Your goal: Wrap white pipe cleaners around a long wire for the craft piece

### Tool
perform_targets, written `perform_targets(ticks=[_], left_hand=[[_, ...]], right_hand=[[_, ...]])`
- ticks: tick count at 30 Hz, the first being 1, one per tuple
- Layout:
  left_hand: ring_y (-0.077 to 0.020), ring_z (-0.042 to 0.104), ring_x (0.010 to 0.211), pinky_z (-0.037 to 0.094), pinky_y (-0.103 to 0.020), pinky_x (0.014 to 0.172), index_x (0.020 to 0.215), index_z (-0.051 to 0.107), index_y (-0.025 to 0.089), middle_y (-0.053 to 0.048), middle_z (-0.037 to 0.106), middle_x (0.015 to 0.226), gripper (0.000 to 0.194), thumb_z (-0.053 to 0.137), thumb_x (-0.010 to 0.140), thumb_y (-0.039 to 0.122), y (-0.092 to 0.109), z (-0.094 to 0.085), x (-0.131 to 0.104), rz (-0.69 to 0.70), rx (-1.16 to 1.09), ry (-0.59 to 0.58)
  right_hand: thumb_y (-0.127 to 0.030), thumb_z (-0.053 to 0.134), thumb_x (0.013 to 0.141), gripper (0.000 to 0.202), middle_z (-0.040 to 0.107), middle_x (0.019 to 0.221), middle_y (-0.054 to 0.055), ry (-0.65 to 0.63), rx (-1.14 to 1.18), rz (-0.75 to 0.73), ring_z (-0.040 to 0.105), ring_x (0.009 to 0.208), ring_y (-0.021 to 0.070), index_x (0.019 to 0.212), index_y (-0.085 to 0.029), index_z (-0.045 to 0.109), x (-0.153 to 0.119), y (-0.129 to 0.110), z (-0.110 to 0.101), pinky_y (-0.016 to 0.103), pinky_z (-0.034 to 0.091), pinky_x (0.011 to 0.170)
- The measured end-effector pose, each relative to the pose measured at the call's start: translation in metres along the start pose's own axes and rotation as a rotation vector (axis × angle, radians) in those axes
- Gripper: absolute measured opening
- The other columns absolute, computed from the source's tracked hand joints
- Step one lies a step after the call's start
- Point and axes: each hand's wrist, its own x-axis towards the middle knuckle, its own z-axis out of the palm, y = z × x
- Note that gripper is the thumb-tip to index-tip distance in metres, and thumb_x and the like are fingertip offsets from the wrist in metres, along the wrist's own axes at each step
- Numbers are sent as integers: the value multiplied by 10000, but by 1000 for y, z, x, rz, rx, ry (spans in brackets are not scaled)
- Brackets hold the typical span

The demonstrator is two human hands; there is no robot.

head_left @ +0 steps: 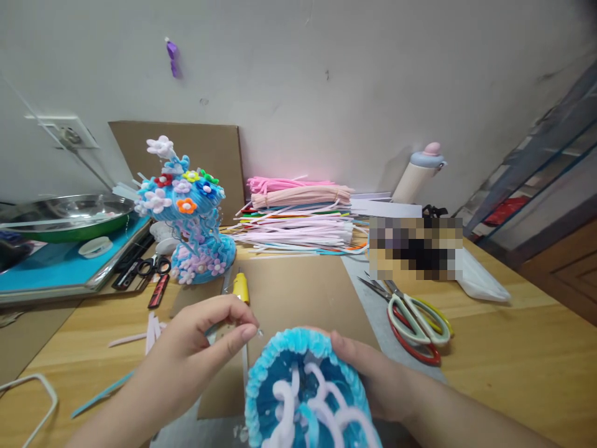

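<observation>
My right hand (373, 370) is wrapped round the right side of a blue chenille-stem jellyfish cap (293, 341) at the bottom middle. Its hollow underside faces me, with pale lilac and blue curled strands (321, 407) inside. My left hand (219, 339) is just left of the cap, thumb and forefinger pinched together. A tiny clear piece (260, 333) shows at those fingertips, too small to name. Behind my left hand lies a yellow-handled tool (240, 287). Farther back stands a finished-looking blue jellyfish (186, 199) covered in colourful chenille flowers.
Bundles of pink and white chenille stems (298, 218) lie by the wall. Scissors (413, 320) rest at right, near a white bottle (416, 174). A cardboard sheet (298, 286) covers the middle. At left are a metal bowl (69, 214), small black scissors (153, 266) and cut strips (152, 333).
</observation>
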Motion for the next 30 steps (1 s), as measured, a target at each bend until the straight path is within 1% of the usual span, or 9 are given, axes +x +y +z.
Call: perform_targets(ticks=[4, 7, 9, 11, 16, 19, 23, 26, 30], left_hand=[[-153, 579, 699, 451, -231, 632, 749, 614, 181, -15, 626, 717, 226, 542, 855, 367, -5, 4, -2, -37, -99, 23], [-150, 579, 698, 460, -226, 631, 753, 612, 181, -16, 624, 718, 216, 550, 853, 363, -8, 3, -5, -38, -149, 51], [-143, 582, 713, 466, -212, 637, 774, 615, 191, -8, 628, 738, 181, 559, 850, 345, -8, 1, -8, -22, -134, 85], [-131, 582, 709, 465, -191, 629, 787, 616, 204, 5, 626, 737, 133, 573, 843, 317, -7, -1, -12, 11, -90, 113], [-103, 592, 674, 463, -155, 601, 795, 600, 233, 39, 622, 713, 40, 585, 828, 216, -3, -2, -24, 165, 28, 133], [-93, 610, 684, 474, -149, 613, 830, 584, 249, 53, 636, 724, 105, 575, 825, 145, 1, -2, -28, 287, 61, 119], [-84, 605, 662, 479, -157, 603, 867, 565, 241, 51, 632, 719, 172, 567, 823, 75, 10, -4, -26, 449, 62, 41], [-94, 599, 673, 480, -178, 605, 917, 567, 226, 32, 632, 733, 191, 583, 820, 62, 16, -8, -24, 525, 79, 28], [-123, 593, 712, 476, -230, 656, 1019, 580, 211, -3, 636, 787, 250, 589, 823, 55, 18, -11, -27, 618, 134, -18]], right_hand=[[-726, 477, 744, 723, 685, 1038, 153, -20, 129, 136, 620, 1025, 313, 1092, -111, 628, 3, -2, -1, 466, 370, 973], [-732, 433, 755, 713, 691, 1028, 149, 11, 154, 121, 620, 1032, 311, 1068, -126, 641, 4, -3, -4, 471, 386, 963], [-712, 393, 784, 690, 692, 1034, 144, 22, 170, 111, 622, 1032, 300, 1051, -131, 650, 5, -4, -5, 458, 390, 964], [-692, 408, 789, 665, 692, 1050, 136, 16, 182, 102, 615, 1049, 295, 1048, -132, 655, 4, -4, -5, 444, 383, 977], [-655, 499, 772, 628, 682, 1103, 118, 28, 187, 75, 587, 1103, 290, 1105, -143, 646, 3, -3, -4, 423, 350, 1017], [-622, 537, 774, 608, 677, 1122, 117, 21, 214, 69, 577, 1122, 288, 1121, -135, 644, 2, -1, -6, 419, 319, 1044], [-594, 551, 786, 580, 697, 1082, 116, -49, 228, 31, 582, 1120, 291, 1107, -124, 661, 2, 1, -9, 430, 279, 1071], [-574, 551, 800, 552, 695, 1089, 117, -96, 202, 16, 586, 1118, 294, 1099, -127, 671, 2, 1, -8, 444, 263, 1078], [-585, 515, 819, 564, 674, 1132, 126, -89, 213, 16, 574, 1135, 301, 1105, -125, 670, 3, 3, -10, 459, 257, 1077]])
